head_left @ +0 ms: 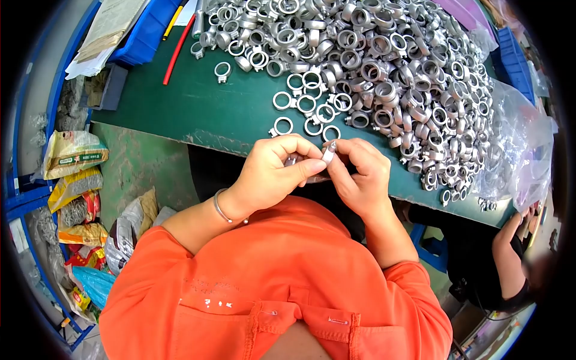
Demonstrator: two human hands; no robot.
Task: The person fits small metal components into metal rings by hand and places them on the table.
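Close together at the near edge of the green table (162, 120), my two hands meet around a small metal ring clamp (328, 155). My left hand (273, 165) is closed, its thumb and fingers pinching the clamp's left side. With thumb and forefinger, my right hand (363, 174) grips the same piece from the right. Fingers hide most of the clamp. Just beyond my hands lie several loose metal rings (312, 125), flat on the tabletop. Behind them and to the right rises a big heap of similar ring clamps (384, 72).
A red stick (179, 51) and a yellow pen (173, 23) lie at the back left near a blue bin (147, 36) and papers (108, 30). Clear plastic bags (516, 138) hang at the right. Another person (510, 252) sits there. Sacks (75, 153) fill the left side.
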